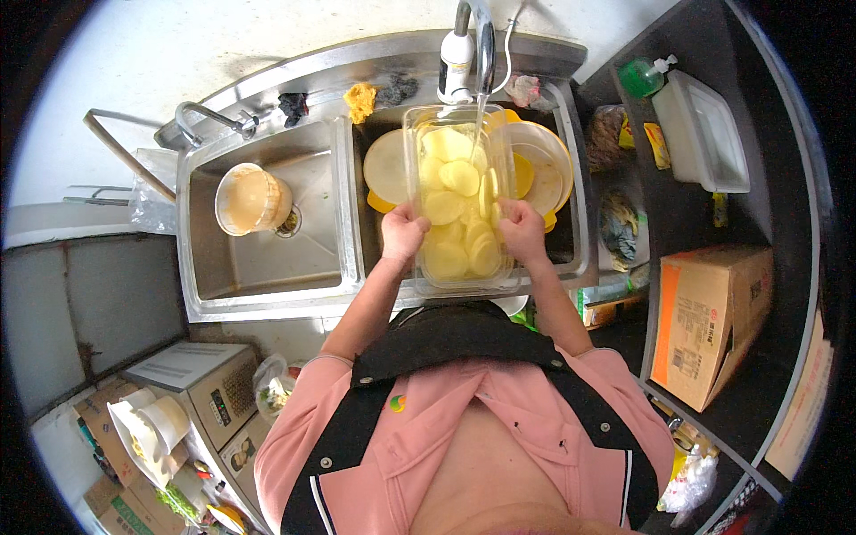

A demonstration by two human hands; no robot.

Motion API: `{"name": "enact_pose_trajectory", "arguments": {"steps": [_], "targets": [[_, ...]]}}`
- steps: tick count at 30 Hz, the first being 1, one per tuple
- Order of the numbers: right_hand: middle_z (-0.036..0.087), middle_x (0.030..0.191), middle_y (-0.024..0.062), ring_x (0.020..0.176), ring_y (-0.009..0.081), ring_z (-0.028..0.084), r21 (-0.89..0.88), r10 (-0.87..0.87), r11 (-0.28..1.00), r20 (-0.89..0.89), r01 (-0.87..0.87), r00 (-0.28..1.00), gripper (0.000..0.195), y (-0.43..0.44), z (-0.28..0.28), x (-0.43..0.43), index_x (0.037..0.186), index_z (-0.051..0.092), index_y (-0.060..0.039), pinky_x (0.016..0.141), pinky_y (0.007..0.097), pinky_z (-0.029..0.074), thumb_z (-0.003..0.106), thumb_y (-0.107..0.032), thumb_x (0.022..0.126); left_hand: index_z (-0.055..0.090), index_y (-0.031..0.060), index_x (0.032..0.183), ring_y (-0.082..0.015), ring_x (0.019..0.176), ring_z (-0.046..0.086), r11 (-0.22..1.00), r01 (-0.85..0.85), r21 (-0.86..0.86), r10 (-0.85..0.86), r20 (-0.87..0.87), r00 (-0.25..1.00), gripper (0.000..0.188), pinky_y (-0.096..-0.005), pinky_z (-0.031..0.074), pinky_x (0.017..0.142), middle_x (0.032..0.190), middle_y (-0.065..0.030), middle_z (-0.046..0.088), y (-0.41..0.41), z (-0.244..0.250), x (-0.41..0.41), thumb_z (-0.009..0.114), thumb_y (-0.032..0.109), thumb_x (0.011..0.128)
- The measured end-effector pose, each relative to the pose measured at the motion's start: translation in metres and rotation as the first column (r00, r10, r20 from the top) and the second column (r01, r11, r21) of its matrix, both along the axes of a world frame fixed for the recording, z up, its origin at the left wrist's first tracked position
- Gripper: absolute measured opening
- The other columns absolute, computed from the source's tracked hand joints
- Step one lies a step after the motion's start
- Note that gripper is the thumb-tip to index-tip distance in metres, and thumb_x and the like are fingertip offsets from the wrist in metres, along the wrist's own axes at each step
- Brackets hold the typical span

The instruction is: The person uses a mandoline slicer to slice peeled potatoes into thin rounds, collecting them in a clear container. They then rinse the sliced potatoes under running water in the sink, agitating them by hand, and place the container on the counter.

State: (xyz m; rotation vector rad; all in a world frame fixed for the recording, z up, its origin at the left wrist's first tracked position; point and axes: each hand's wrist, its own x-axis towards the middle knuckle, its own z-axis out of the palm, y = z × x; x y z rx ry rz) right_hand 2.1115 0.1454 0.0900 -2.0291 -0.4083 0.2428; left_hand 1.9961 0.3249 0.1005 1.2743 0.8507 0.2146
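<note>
A clear plastic container point(463, 284) holds many pale yellow slices, which look like potato point(445, 207), in water. My left hand point(403, 233) grips its left rim and my right hand point(523, 231) grips its right rim. Water runs into the container from the curved metal faucet point(486, 60) above it. The container is over the right basin of a stainless steel sink. Beneath it, partly hidden, are a round yellow-handled container point(386, 164) on the left and a round whitish container with a yellow rim point(545, 160) on the right.
In the left basin point(307, 254), a stained white tub point(251, 199) lies tilted near the drain. A yellow scrubbing cloth point(361, 101) and dark scourers point(292, 108) sit on the back ledge. Shelves at right hold a cardboard box point(695, 321), a lidded plastic bin point(709, 134) and a green soap bottle point(640, 77).
</note>
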Motion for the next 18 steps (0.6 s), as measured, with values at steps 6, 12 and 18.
{"name": "enact_pose_trajectory", "arguments": {"steps": [6, 12, 18], "targets": [[0.05, 0.061, 0.0012, 0.053, 0.0127, 0.045, -0.091, 0.018, 0.996, -0.018, -0.019, 1.0, 0.02, -0.001, -0.009, 0.003, 0.085, 0.059, 0.0, 0.052, 0.0288, 0.041, 0.057, -0.007, 0.067, 0.062, -0.0032, 0.082, -0.0109, 0.062, 0.054, 1.0, -0.016, 0.018, 0.015, 0.018, 1.0, 0.019, -0.0242, 0.044, 0.059, 0.073, -0.0028, 0.06, 0.006, 0.004, 0.0, 0.056, -0.001, 0.064], [0.047, 0.057, 0.0014, 0.053, 0.0109, 0.044, 0.043, -0.005, 0.999, -0.026, 0.006, 1.0, 0.02, -0.004, -0.009, 0.001, 0.086, 0.059, -0.0002, 0.051, 0.0276, 0.039, 0.057, -0.007, 0.067, 0.063, -0.0009, 0.081, -0.0085, 0.061, 0.051, 0.987, 0.105, 0.123, -0.097, -0.069, 0.993, 0.016, -0.0237, 0.043, 0.056, 0.069, -0.0004, 0.057, 0.01, -0.01, -0.002, 0.058, 0.001, 0.065], [0.046, 0.058, 0.0005, 0.055, 0.0096, 0.044, -0.035, 0.017, 0.999, -0.043, -0.019, 0.999, 0.02, 0.015, 0.01, -0.006, 0.088, 0.06, 0.0003, 0.052, 0.0271, 0.039, 0.056, -0.005, 0.068, 0.058, -0.0012, 0.072, -0.0102, 0.054, 0.049, 1.0, 0.015, -0.003, -0.015, -0.044, 0.999, 0.007, -0.0246, 0.042, 0.052, 0.066, -0.0013, 0.055, 0.021, -0.022, -0.004, 0.062, 0.001, 0.067]]}}
